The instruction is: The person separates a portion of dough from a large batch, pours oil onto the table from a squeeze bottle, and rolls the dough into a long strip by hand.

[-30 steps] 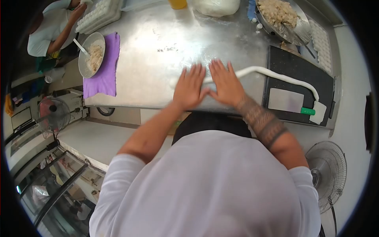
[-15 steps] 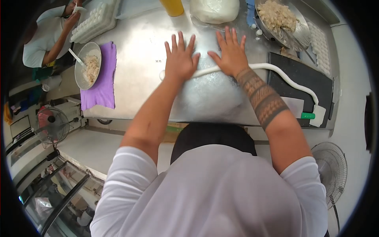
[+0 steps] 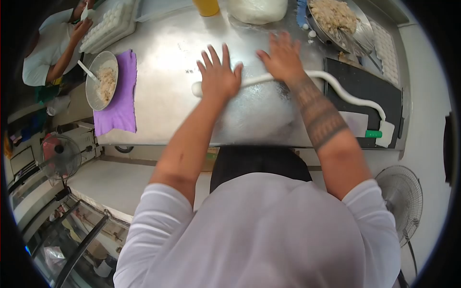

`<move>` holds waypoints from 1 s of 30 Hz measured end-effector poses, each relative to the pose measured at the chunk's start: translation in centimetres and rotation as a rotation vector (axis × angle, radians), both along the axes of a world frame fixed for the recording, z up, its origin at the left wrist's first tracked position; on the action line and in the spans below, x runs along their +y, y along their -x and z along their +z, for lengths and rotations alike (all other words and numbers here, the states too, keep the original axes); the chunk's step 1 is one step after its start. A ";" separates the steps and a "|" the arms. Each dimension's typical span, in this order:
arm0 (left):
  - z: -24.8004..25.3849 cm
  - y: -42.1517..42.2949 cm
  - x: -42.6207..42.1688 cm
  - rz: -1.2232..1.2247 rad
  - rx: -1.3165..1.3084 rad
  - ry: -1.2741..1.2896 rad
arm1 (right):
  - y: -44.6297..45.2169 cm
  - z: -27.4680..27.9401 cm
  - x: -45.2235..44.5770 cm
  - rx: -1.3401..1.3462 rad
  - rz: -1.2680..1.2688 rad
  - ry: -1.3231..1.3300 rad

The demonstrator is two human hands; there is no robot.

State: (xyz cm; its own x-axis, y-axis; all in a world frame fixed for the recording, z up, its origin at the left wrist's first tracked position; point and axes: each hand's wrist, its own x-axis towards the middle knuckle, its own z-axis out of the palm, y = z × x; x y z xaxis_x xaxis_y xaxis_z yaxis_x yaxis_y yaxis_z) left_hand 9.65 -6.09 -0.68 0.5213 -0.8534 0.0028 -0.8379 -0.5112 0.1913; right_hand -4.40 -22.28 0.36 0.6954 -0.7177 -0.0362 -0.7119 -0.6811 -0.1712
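Observation:
A long white rope of dough [image 3: 257,79] runs across the steel table [image 3: 163,96]. Its rounded left end pokes out beside my left hand [image 3: 221,77], which lies flat on the rope with fingers spread. My right hand [image 3: 283,57], somewhat blurred, rests palm down over the rope further right, fingers stretched out. Past that wrist the dough curves over a black board [image 3: 357,86], its far end close to a scraper with a green handle [image 3: 373,134]. Under both palms the dough is hidden.
A bowl of filling with a white spoon [image 3: 102,81] sits by a purple cloth [image 3: 126,96]. At the back are a yellow cup [image 3: 206,6], a large dough lump [image 3: 257,10] and a metal bowl of filling [image 3: 333,17]. Trays of white balls [image 3: 111,26] stand near another person [image 3: 53,45].
My left hand has shifted slightly down and right along the dough rope, whose left end shows more. My right hand stays over the rope, now blurred. The whole view has shifted slightly.

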 end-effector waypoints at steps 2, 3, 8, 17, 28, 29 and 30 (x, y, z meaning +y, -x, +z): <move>-1.5 -2.0 -3.2 0.005 -0.026 0.093 | -5.0 -1.1 0.5 -0.034 0.073 0.018; -2.2 -2.5 -3.5 -0.012 -0.062 0.134 | -6.2 -2.3 2.2 -0.229 0.156 -0.042; -1.4 0.7 7.1 -0.185 -0.084 0.116 | -1.9 -0.8 13.7 -0.218 0.325 -0.231; 2.7 -1.9 15.8 -0.177 0.323 -0.035 | -1.8 0.0 14.3 -0.088 0.474 -0.122; 19.9 -6.3 13.7 -0.036 0.674 0.241 | 12.5 4.2 1.5 -0.316 0.237 -1.006; 19.2 -5.8 14.1 -0.009 0.748 0.307 | 15.0 4.2 -0.1 -0.317 0.264 -0.961; 18.3 -5.3 14.3 0.018 0.823 0.373 | 17.0 6.8 -1.3 -0.240 0.145 -1.026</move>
State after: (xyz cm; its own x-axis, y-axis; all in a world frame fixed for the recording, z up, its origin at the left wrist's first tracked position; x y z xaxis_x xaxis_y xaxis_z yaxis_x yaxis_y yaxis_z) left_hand 14.91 8.22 17.66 0.4941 -0.8634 -0.1020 -0.3555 -0.3078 0.8826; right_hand -21.38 -23.54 7.18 0.8411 -0.3313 -0.4276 -0.5068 -0.2065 -0.8370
